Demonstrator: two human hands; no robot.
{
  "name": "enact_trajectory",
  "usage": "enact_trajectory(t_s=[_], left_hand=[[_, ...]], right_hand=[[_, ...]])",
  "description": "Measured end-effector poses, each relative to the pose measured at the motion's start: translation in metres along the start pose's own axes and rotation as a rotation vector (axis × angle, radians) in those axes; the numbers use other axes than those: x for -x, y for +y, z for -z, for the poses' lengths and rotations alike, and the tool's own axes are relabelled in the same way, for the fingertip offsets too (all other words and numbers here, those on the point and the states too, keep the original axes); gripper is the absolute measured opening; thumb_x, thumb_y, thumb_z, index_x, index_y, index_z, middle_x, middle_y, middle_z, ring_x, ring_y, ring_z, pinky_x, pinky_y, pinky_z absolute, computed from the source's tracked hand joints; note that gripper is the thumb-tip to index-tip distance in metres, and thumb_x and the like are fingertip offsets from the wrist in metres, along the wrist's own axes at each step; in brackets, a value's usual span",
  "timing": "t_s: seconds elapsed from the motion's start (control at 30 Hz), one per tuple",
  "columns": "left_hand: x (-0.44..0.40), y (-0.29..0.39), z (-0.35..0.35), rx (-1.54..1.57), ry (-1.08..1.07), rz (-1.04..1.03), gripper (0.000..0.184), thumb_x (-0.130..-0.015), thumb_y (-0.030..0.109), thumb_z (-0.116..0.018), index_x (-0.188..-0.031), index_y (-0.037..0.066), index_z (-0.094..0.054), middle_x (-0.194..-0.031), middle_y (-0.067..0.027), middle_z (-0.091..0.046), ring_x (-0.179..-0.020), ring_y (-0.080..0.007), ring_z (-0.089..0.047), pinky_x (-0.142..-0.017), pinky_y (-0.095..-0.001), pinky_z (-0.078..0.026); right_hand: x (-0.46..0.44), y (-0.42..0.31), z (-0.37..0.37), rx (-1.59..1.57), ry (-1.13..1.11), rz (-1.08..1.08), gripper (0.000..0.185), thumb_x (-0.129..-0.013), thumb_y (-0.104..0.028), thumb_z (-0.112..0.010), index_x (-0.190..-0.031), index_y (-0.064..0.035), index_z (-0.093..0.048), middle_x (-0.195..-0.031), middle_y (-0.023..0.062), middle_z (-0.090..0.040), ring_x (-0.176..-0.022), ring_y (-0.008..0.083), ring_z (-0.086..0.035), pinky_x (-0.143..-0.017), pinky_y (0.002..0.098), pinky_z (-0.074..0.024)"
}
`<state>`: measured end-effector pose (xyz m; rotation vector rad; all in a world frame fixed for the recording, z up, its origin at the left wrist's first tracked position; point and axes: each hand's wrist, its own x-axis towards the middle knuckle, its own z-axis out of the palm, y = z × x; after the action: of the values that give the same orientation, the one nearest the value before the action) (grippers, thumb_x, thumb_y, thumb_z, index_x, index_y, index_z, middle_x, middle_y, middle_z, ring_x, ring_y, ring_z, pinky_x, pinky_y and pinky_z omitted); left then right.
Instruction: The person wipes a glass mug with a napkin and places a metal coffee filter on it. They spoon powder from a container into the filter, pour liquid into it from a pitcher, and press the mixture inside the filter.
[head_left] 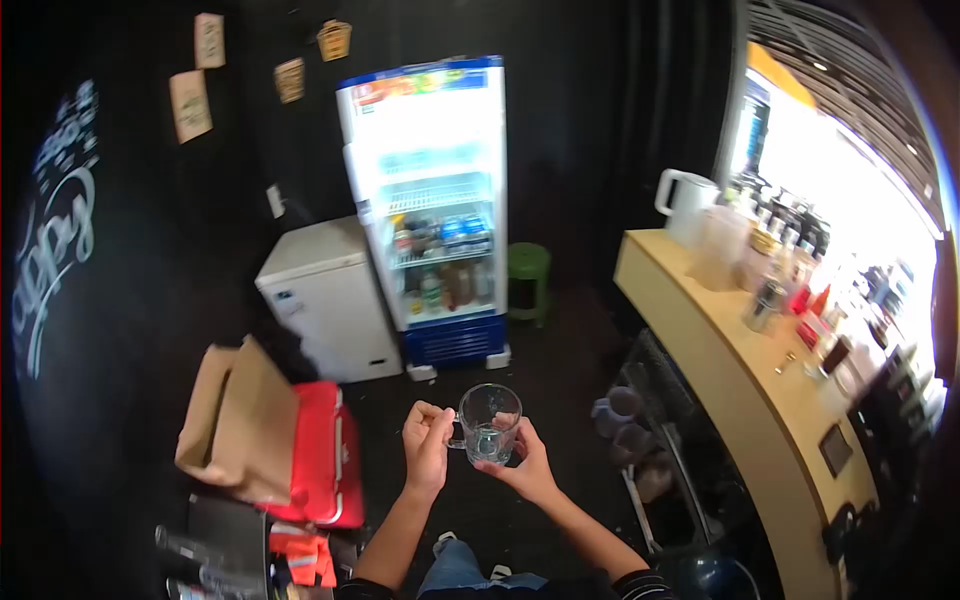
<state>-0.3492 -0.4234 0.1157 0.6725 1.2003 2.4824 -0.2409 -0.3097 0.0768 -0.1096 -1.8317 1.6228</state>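
A clear glass mug (pixel 490 420) is held up in front of me, over the dark floor, and looks to have nothing in it. My left hand (pixel 427 445) pinches its handle on the left side. Around the lower right side and base of the mug curve the fingers of my right hand (pixel 525 468). Both hands are closed on the mug, which tilts slightly so that its open rim shows.
Ahead stand a lit drinks fridge (pixel 430 210), a white chest freezer (pixel 325 295) and a green stool (pixel 528 275). A cardboard box (pixel 245 420) sits by a red cooler (pixel 325 450) at left. At right, a wooden counter (pixel 720 340) carries a white pitcher (pixel 688 205) and several bottles.
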Motion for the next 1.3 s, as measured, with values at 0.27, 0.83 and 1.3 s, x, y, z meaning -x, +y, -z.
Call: enact_trajectory(t_s=[0.27,0.83,1.3], left_hand=[[-0.064,-0.100,-0.110,0.275,-0.314,0.334,0.017,-0.087,0.004,-0.062,-0.080,0.010,-0.047,-0.069,0.0021,-0.046,-0.061,-0.0053,-0.042,-0.060,-0.0222,-0.034],[-0.106,-0.262,-0.347,0.370,-0.842,0.708,0.018,-0.085,0.000,-0.062,-0.082,0.010,-0.048,-0.073,0.0031,-0.049,-0.064,-0.0045,-0.042,-0.060,-0.0209,-0.034],[-0.009,-0.359,-0.539,0.419,-0.726,0.687,0.019,-0.085,0.000,-0.061,-0.082,0.011,-0.046,-0.069,0.0041,-0.048,-0.061,-0.0031,-0.041,-0.056,-0.0203,-0.032]], right_hand=[[-0.018,0.002,0.129,0.185,0.302,-0.032,0.071,-0.064,-0.014,-0.086,-0.123,-0.0068,-0.048,-0.117,0.0052,-0.054,-0.111,0.0158,-0.053,-0.091,0.0345,-0.0444],[-0.013,0.007,0.327,0.397,0.941,-0.021,0.082,-0.068,-0.016,-0.084,-0.134,-0.0060,-0.035,-0.129,0.0116,-0.049,-0.120,0.0222,-0.049,-0.098,0.0394,-0.0409],[0.084,-0.110,0.665,0.807,0.614,-0.392,0.058,-0.079,-0.017,-0.071,-0.130,-0.0017,-0.049,-0.127,0.0157,-0.053,-0.114,0.0318,-0.054,-0.098,0.0409,-0.0424]])
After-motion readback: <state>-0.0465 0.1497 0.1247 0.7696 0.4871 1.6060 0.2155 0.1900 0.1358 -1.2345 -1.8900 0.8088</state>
